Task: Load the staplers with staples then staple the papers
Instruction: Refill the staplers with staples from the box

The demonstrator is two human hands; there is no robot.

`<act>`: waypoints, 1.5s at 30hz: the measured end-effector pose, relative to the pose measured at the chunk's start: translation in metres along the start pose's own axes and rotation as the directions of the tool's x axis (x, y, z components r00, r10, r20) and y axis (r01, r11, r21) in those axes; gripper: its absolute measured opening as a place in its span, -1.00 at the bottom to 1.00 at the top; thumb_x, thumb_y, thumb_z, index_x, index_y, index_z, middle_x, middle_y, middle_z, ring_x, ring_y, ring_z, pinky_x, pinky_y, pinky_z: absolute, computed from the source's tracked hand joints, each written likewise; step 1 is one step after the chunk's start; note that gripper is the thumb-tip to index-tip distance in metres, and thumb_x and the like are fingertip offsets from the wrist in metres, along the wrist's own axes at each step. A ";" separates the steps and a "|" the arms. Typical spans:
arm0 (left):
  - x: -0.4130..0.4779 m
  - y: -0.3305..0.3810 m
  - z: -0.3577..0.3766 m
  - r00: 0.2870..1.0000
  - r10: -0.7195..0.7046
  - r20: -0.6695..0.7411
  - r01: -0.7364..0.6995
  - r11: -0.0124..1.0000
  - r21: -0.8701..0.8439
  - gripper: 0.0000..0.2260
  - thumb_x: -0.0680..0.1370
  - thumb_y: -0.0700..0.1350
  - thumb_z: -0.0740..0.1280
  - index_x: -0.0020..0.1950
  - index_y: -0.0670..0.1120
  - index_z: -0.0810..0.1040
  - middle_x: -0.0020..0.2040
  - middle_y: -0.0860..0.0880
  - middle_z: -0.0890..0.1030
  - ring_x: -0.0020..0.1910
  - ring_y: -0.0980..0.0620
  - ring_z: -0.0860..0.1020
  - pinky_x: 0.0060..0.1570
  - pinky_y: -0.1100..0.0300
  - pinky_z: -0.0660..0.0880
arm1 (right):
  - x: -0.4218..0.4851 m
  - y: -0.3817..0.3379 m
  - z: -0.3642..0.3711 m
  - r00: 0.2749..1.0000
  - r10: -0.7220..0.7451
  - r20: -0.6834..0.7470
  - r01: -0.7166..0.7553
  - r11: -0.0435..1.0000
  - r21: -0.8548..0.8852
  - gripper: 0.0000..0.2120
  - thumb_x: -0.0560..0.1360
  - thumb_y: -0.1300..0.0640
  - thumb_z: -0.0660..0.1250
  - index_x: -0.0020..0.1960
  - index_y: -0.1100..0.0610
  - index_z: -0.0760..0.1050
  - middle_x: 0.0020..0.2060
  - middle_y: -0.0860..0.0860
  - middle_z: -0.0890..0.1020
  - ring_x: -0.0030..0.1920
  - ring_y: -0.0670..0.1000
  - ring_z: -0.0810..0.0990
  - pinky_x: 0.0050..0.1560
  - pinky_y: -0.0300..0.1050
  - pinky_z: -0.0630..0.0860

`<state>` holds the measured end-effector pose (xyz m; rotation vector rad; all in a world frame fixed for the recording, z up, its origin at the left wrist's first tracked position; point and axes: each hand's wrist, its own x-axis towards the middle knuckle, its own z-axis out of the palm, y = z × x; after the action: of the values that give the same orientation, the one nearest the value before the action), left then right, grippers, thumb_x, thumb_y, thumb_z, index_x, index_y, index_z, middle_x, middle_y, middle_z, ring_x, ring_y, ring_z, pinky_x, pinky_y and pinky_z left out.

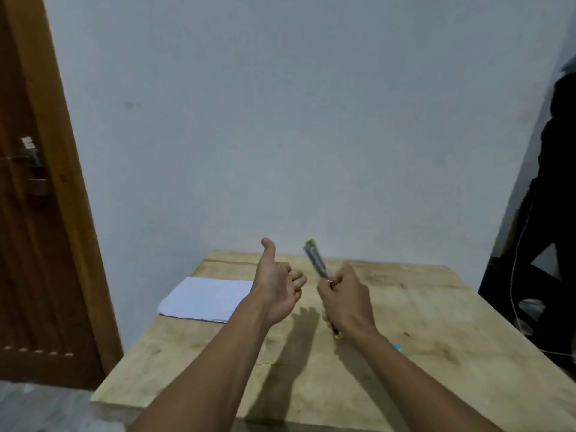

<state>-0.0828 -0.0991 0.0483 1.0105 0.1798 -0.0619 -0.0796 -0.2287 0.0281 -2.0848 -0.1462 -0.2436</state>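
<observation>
My right hand is closed around a yellow stapler held above the wooden table. Its grey top arm is swung open and points up and away, blurred. The stapler's yellow base end shows below my fist. My left hand hovers just to the left of it, thumb up, fingers loosely curled and apart, holding nothing. A stack of white papers lies flat at the table's left edge. No loose staples are visible.
A small blue object peeks out from behind my right forearm on the table. A wooden door stands at the left. Dark furniture with a white cable is at the right, beside the table.
</observation>
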 end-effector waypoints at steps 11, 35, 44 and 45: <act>-0.001 0.003 -0.002 0.974 0.031 -0.225 -0.136 0.872 -0.471 -0.15 0.55 0.36 0.07 0.56 -0.27 -0.01 0.50 -0.31 0.24 0.46 -0.22 0.31 0.48 -0.06 0.14 | -0.003 0.004 -0.002 0.977 -0.033 -0.212 0.056 0.993 0.105 -0.83 0.37 0.04 0.35 -0.20 0.03 0.35 -0.42 0.03 0.58 -0.39 0.19 0.61 -0.34 0.14 0.60; -0.005 0.008 0.009 0.983 0.105 -0.148 -0.156 0.905 -0.396 -0.58 0.57 0.07 0.19 0.25 -0.22 0.50 0.14 -0.23 0.64 0.14 -0.17 0.62 0.22 0.01 0.48 | -0.011 -0.005 0.002 0.929 0.222 0.296 -0.349 0.791 0.502 -0.86 0.47 0.31 0.38 -0.20 0.33 0.46 -0.50 0.17 0.54 -0.61 0.00 0.45 -0.59 -0.25 0.40; -0.004 0.001 0.012 0.969 0.193 -0.155 -0.201 0.979 -0.037 -0.76 0.53 -0.29 0.29 0.16 -0.14 0.61 0.01 -0.13 0.64 -0.04 -0.08 0.57 0.14 0.05 0.53 | -0.007 -0.007 -0.008 0.823 0.315 0.473 -0.553 0.634 0.541 -0.86 0.46 0.26 0.43 -0.19 0.31 0.52 -0.49 0.16 0.57 -0.57 -0.04 0.41 -0.60 -0.32 0.41; -0.005 -0.001 0.012 0.959 0.235 -0.159 -0.231 0.972 0.047 -0.79 0.53 -0.30 0.31 0.11 -0.14 0.64 -0.03 -0.11 0.64 -0.06 -0.06 0.57 0.11 0.06 0.55 | -0.007 -0.007 -0.008 0.820 0.316 0.477 -0.557 0.634 0.537 -0.86 0.46 0.26 0.43 -0.19 0.31 0.52 -0.48 0.16 0.57 -0.56 -0.03 0.41 -0.60 -0.32 0.41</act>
<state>-0.0865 -0.1102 0.0546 1.0587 0.2091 0.2352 -0.0887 -0.2323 0.0364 -1.3566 0.0816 0.4401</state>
